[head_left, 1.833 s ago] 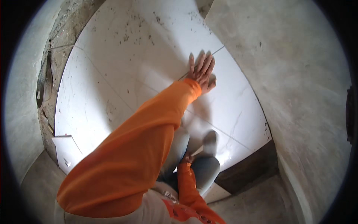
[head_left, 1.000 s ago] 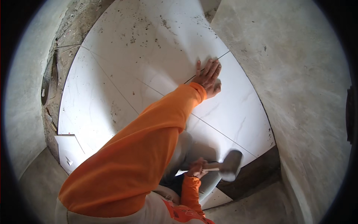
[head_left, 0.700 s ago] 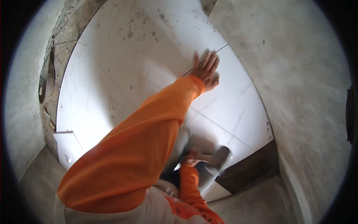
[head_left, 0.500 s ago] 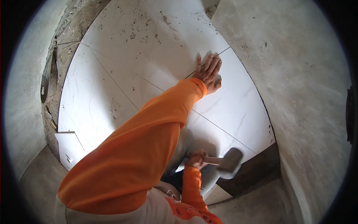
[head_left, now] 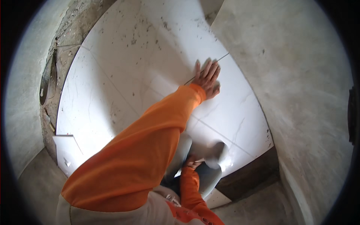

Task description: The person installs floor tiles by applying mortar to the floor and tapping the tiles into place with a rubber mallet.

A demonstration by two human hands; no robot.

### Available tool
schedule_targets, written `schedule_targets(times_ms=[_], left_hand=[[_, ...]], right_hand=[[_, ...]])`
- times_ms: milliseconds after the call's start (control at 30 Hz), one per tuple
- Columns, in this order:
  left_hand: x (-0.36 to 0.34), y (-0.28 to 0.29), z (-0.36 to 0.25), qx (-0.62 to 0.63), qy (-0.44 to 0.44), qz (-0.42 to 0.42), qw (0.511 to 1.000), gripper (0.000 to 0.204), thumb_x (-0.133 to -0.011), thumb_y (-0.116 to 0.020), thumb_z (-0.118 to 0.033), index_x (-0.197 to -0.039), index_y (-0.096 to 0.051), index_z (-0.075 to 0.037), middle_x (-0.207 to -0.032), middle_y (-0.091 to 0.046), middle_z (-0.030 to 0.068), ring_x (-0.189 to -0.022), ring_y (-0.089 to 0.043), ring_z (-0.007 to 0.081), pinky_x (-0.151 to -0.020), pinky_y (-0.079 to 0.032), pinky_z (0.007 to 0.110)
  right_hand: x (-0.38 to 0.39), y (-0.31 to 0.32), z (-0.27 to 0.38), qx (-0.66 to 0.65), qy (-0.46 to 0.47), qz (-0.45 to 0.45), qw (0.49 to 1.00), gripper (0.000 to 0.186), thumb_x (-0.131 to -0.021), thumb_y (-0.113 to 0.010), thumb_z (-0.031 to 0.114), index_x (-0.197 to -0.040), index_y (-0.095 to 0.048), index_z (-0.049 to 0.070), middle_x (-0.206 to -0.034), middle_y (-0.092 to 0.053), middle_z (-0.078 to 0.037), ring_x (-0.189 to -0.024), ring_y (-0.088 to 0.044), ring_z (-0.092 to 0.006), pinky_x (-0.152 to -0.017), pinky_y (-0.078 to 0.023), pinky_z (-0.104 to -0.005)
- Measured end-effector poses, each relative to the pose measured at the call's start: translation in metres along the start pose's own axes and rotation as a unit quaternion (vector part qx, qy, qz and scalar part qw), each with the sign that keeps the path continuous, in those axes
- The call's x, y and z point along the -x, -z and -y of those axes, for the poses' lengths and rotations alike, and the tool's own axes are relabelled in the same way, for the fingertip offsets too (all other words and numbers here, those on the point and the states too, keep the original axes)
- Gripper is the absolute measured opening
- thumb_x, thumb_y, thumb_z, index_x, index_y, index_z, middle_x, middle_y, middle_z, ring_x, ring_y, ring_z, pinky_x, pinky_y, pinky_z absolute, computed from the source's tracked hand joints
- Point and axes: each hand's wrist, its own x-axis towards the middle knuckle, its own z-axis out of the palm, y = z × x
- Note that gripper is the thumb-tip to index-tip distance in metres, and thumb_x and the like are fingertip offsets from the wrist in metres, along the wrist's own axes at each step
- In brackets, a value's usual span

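Note:
My left hand (head_left: 207, 78) lies flat with fingers spread on a white marbled floor tile (head_left: 225, 107), across the dark joint at its far edge. Nearer to me, my right hand (head_left: 192, 162) is wrapped round the handle of a rubber mallet (head_left: 216, 150). The dark mallet head is smeared by motion and hangs over or on the near part of the tile, by my bent knee; whether it touches cannot be made out. Part of the handle is hidden by the hand and blur.
More white tiles (head_left: 123, 75) with grey crumbs spread ahead and left. A grey wall (head_left: 292, 75) rises on the right. Bare rough ground (head_left: 67, 63) runs along the left edge. A cut tile piece (head_left: 66, 148) lies at left. A dark gap (head_left: 251, 174) borders the near right side.
The mallet head has swung left and slightly away from me, over the tile. My right hand has shifted slightly left. My left hand stays flat on the tile.

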Motion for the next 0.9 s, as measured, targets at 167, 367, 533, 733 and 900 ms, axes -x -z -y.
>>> schedule_targets(times_ms=[167,367,533,733,900], left_hand=[[-0.003,0.002,0.002,-0.013,0.012,0.048,0.999,0.078,-0.084,-0.045,-0.047,-0.146,-0.027,-0.003,-0.157,-0.012,0.0118,-0.146,-0.002,0.0313,-0.112,0.001,0.065],[-0.001,-0.007,0.003,-0.019,-0.003,-0.012,1.0,0.08,-0.084,-0.044,-0.05,-0.148,-0.024,-0.007,-0.158,-0.008,0.009,-0.146,0.004,0.029,-0.112,0.004,0.064],[0.026,-0.012,0.01,-0.019,0.002,0.001,1.0,0.078,-0.087,-0.041,-0.051,-0.149,-0.023,-0.008,-0.159,-0.006,0.0093,-0.146,0.005,0.0283,-0.113,0.006,0.061],[0.084,-0.003,0.021,0.008,0.045,0.037,0.998,0.082,-0.084,-0.046,-0.051,-0.147,-0.024,-0.004,-0.158,-0.009,0.0113,-0.146,0.001,0.0275,-0.113,0.004,0.06],[0.056,-0.006,0.002,0.014,0.095,-0.008,0.995,0.081,-0.086,-0.044,-0.05,-0.148,-0.021,-0.002,-0.158,-0.005,0.0138,-0.146,0.005,0.0272,-0.111,0.007,0.063]], right_hand=[[-0.006,0.011,-0.044,0.027,-0.008,-0.005,1.0,0.024,-0.086,-0.059,0.022,-0.078,-0.064,0.001,-0.065,-0.057,-0.005,-0.06,-0.053,-0.0174,-0.057,-0.045,-0.0371],[-0.01,0.017,-0.083,0.176,-0.097,0.039,0.979,0.028,-0.084,-0.06,0.018,-0.078,-0.058,-0.009,-0.066,-0.058,-0.013,-0.058,-0.048,-0.0233,-0.056,-0.041,-0.0441],[-0.018,0.019,-0.075,0.067,-0.246,0.044,0.966,0.031,-0.086,-0.054,0.024,-0.09,-0.061,-0.006,-0.075,-0.06,-0.011,-0.067,-0.052,-0.0216,-0.064,-0.044,-0.0413],[-0.02,0.014,-0.06,-0.016,-0.267,0.085,0.96,0.031,-0.088,-0.053,0.025,-0.103,-0.062,-0.001,-0.093,-0.063,-0.012,-0.081,-0.059,-0.0244,-0.073,-0.048,-0.038],[-0.016,0.014,-0.061,-0.057,-0.297,0.075,0.95,0.035,-0.09,-0.052,0.028,-0.106,-0.061,-0.002,-0.095,-0.064,-0.012,-0.082,-0.06,-0.0252,-0.072,-0.048,-0.0404]])
